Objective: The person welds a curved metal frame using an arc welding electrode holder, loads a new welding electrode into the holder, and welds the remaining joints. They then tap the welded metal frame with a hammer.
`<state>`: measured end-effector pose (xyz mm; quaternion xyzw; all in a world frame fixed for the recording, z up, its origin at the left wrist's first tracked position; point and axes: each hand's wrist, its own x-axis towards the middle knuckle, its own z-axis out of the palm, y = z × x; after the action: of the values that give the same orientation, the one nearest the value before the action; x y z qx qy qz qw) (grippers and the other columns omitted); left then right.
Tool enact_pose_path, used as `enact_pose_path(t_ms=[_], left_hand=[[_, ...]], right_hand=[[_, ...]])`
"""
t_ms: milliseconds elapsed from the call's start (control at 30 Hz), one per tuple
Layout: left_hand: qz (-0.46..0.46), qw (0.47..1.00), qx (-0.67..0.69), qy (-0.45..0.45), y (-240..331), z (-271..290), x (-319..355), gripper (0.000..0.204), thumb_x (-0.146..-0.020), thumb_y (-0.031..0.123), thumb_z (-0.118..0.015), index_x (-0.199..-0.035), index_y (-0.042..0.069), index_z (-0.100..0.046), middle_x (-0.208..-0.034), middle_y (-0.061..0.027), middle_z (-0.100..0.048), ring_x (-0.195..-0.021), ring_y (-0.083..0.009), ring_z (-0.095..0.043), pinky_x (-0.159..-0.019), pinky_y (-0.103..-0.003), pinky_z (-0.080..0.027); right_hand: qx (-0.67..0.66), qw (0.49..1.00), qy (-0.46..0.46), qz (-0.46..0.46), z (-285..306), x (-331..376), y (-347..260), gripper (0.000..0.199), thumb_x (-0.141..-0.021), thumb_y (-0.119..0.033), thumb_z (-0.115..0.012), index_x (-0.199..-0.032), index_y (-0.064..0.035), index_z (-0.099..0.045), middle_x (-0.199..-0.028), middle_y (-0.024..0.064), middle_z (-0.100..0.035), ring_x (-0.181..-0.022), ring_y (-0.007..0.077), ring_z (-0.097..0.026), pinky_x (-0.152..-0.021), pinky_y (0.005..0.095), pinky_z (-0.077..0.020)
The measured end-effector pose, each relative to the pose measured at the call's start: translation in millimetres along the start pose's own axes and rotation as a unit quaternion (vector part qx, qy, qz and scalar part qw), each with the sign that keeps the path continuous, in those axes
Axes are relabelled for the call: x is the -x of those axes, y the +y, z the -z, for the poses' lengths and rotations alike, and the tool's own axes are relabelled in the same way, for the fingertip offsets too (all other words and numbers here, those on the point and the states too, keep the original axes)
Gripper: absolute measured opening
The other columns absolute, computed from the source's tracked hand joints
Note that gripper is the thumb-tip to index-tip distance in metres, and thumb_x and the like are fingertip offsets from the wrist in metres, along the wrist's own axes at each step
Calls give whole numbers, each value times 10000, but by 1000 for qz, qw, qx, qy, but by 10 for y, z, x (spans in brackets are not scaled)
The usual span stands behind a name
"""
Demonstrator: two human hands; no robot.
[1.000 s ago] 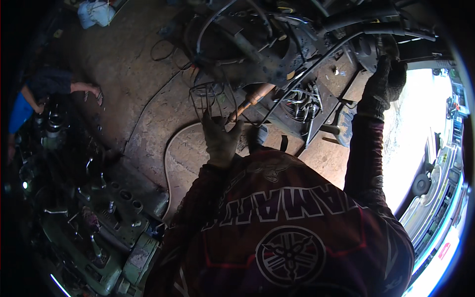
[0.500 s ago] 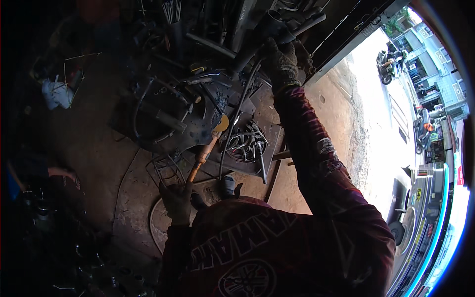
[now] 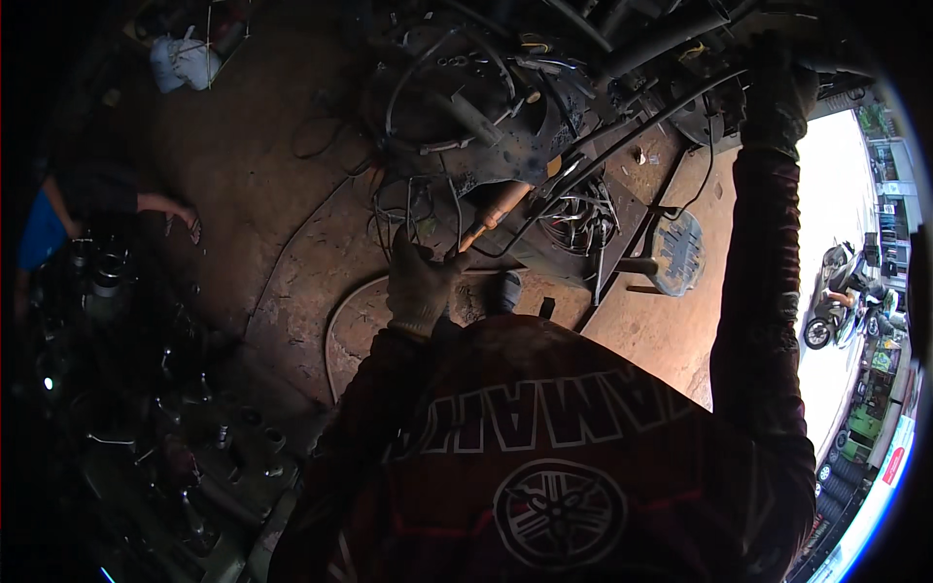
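Note:
My left hand point(image 3: 420, 284), in a pale work glove, is closed around the narrow end of an orange-brown turned handle point(image 3: 501, 207). Its far end meets a dark, holed metal plate point(image 3: 486, 165), beside a small yellowish disc. A curved dark bar and a short piece of metal tube point(image 3: 474, 119) lie on that plate. My right hand point(image 3: 777, 92), also gloved, reaches far to the upper right among dark pipes. Shadow hides its fingers. A thick dark pipe point(image 3: 671, 39) lies to the left of it.
A round holder of metal rods point(image 3: 580, 219) sits on a board, near a worn stool point(image 3: 677, 255). Cables and a hose point(image 3: 335, 321) cross the floor. At the left are another person's limb point(image 3: 175, 209) and a white bag point(image 3: 185, 60). A motorcycle point(image 3: 841, 291) stands outside.
My view has shifted, and the bench lies higher and more to the right in it. My right hand has moved from a dark pipe farther to the right. My left hand still holds the handle.

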<state>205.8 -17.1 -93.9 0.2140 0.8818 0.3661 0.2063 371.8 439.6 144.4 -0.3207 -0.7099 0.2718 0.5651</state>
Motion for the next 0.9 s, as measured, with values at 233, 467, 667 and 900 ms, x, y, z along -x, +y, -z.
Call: enact_pose_path(t_ms=[233,467,667,900], left_hand=[[-17,998,-4,-61,-328,148,-108,1060,-667,462,-894,-1423,-37,-344,-1115,-177,-618,-991,-331,-641,-826,-456,-535],[-64,992,10,-105,-432,297,-215,1082,-676,467,-890,-1437,-49,-319,-1232,-231,-583,-1079,-374,-628,-885,-456,-529],[-50,985,8,-162,-372,377,-265,1081,-675,460,-892,-1443,-40,-319,-1083,-140,-612,-920,-290,-652,-794,-422,-551],[-100,989,15,-106,-392,315,-216,1075,-680,395,-898,-1473,-13,-297,-967,-94,-611,-854,-247,-645,-736,-404,-552]], right_hand=[[-15,1000,2,-4,352,1465,-866,500,-977,-295,-596,-1329,40,-479,-1138,138,-646,-1055,247,-632,-902,387,-527],[-83,965,-48,-246,731,3515,-1127,546,-938,-208,-679,-1383,25,-463,-840,118,-651,-636,217,-636,-487,335,-492],[122,908,-203,-345,910,4235,-1260,511,-964,-212,-584,-1391,26,-435,-780,152,-657,-592,269,-651,-511,370,-543],[203,863,-359,-292,614,4009,-1545,447,-958,-164,-629,-1318,65,-495,-791,74,-669,-663,179,-657,-608,300,-540]])
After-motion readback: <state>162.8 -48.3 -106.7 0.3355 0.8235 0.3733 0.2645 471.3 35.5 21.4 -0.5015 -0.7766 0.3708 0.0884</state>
